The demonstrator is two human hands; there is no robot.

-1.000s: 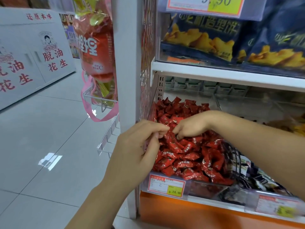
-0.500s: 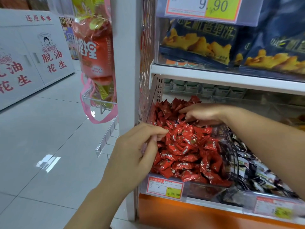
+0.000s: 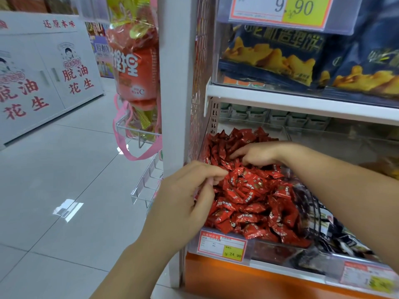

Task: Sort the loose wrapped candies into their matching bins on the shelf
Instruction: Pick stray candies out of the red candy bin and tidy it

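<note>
Sorting appears unfinished: right hand (image 3: 259, 153) lies spread over the far red candies (image 3: 254, 201) filling the left bin (image 3: 276, 249), left hand (image 3: 183, 197) fingertips bunched at its near edge, hold indeterminate.

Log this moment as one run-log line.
left hand: fingers curled at left edge of red candies, hold unclear | right hand: on the pile toward the back | dark-wrapped candies: next bin right

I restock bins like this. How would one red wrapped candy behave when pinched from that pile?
Probably light: red candies are small and loosely heaped. Glossy wrappers look slippery, so one might slide from the right hand. Crimped ends should flop.
</note>
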